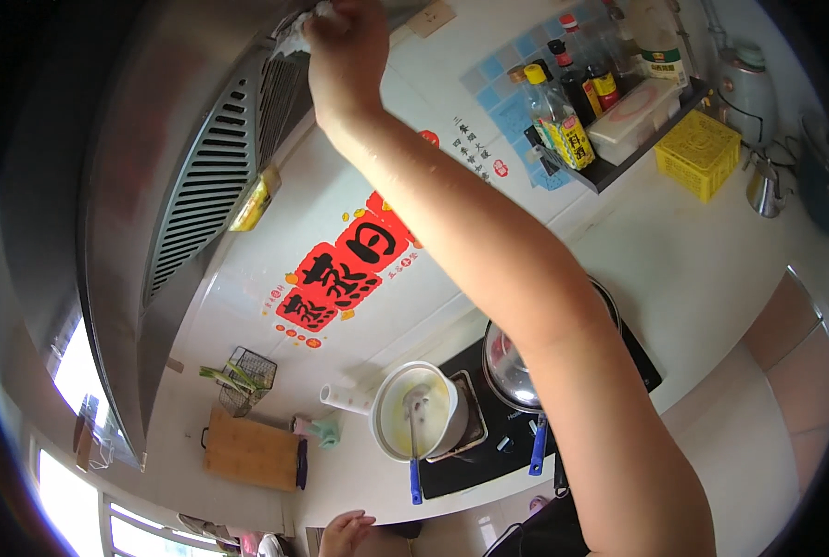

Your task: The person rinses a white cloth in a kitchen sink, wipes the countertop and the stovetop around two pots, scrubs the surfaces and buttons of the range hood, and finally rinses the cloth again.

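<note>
My right hand is raised to the range hood at the top of the view. It grips a crumpled white cloth or tissue against the hood's edge, beside the slotted vent. Low in the view, near the counter's front edge, my left hand hangs with fingers loosely bent and nothing seen in it. Beneath my outstretched arm, a white pot stands on the black gas stove with a blue-handled ladle in its pale liquid. Partly covered by my forearm is a pan with a glass lid.
A black rack of sauce bottles hangs on the wall, with a yellow plastic basket and a metal jug nearby. Leftward are a wooden cutting board and a wire basket with green stalks. Red stickers mark the wall.
</note>
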`<state>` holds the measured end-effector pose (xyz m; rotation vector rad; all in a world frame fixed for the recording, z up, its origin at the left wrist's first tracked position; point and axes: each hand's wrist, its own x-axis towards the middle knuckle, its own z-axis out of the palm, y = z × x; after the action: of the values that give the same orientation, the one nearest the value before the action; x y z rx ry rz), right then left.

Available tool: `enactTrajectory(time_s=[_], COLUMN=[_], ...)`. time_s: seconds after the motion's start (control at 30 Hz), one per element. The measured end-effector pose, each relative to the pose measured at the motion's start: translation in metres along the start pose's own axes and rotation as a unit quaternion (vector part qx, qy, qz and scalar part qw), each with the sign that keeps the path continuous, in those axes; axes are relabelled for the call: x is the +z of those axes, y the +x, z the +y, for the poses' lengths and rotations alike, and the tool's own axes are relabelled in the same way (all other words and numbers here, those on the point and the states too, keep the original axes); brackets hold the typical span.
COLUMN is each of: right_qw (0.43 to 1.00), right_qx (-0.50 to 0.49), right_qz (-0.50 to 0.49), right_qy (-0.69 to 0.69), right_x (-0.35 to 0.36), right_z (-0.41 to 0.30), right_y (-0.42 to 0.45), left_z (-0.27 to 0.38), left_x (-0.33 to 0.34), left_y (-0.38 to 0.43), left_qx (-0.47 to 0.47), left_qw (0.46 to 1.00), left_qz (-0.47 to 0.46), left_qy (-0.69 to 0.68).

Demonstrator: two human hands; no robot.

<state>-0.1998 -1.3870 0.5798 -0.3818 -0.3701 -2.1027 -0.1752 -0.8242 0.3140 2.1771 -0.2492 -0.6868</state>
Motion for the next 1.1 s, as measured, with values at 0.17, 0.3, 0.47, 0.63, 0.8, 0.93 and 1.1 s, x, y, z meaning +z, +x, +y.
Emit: enactTrajectory(time_s=[0.17, 0.3, 0.47, 0.63, 0.8, 0.93, 1.1], right_qw=[0.974, 0.962, 0.904, 0.931, 0.985, 0.985, 0.981], right_qx=[0.095, 0.267, 0.423, 0.29, 0.059, 0.01, 0.027], right_qz=[0.069, 0.013, -0.05, -0.108, -0.04, -0.073, -0.069], right_qy=[-0.196, -0.05, -0.014, -0.195, -0.156, -0.155, -0.179], right_x=[0.015, 0.004, -0.005, -0.008, 0.004, -0.004, -0.007], right_z=[0.052, 0.078, 0.073, 0.082, 0.027, 0.024, 0.018], right_y=[0.0, 0.017, -0.029, -0.025, -0.037, -0.091, -0.071], left_z=[0.011, 0.018, -0.005, -0.017, -0.032, -0.014, -0.023], left_x=[0.013, 0.017, 0.008, -0.002, -0.012, 0.0, -0.008], left_y=[-0.008, -0.015, -0.014, -0.009, -0.024, -0.026, -0.024], left_qx=[0.005, 0.025, 0.033, 0.034, -0.025, -0.027, -0.016], left_qw=[0.998, 0.999, 0.997, 0.998, 0.997, 0.998, 0.997], left_qz=[0.008, 0.014, -0.01, -0.025, 0.025, 0.012, 0.016], left_qy=[-0.056, -0.042, -0.067, -0.051, -0.075, -0.058, -0.069])
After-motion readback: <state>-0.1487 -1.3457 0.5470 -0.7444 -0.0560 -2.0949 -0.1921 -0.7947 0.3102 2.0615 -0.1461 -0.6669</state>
